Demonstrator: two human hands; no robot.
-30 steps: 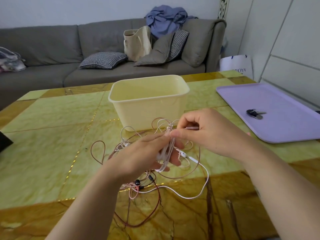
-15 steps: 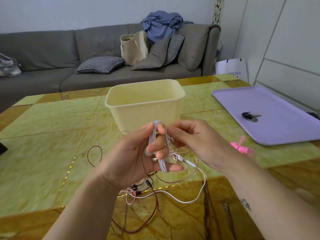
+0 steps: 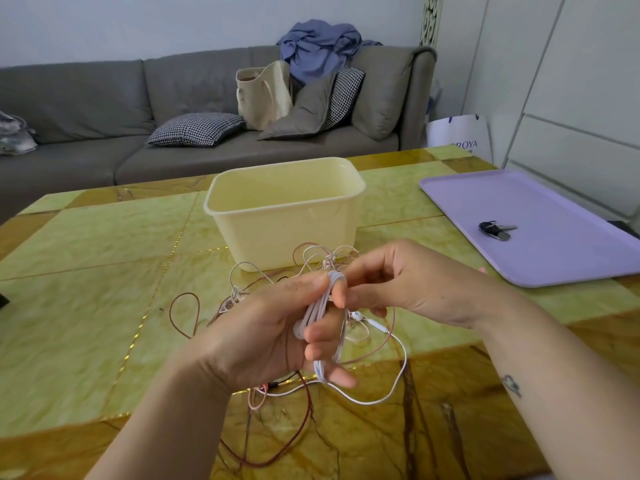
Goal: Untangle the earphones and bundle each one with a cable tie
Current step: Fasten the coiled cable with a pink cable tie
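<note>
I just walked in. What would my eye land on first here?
The two hands in the middle: the left hand holds a white earphone cable looped around its fingers, and the right hand pinches the top of the loops. Under them a tangle of reddish cables sprawls on the yellow-green table, with a cream plastic tub just behind and a lilac tray holding keys at the right.
</note>
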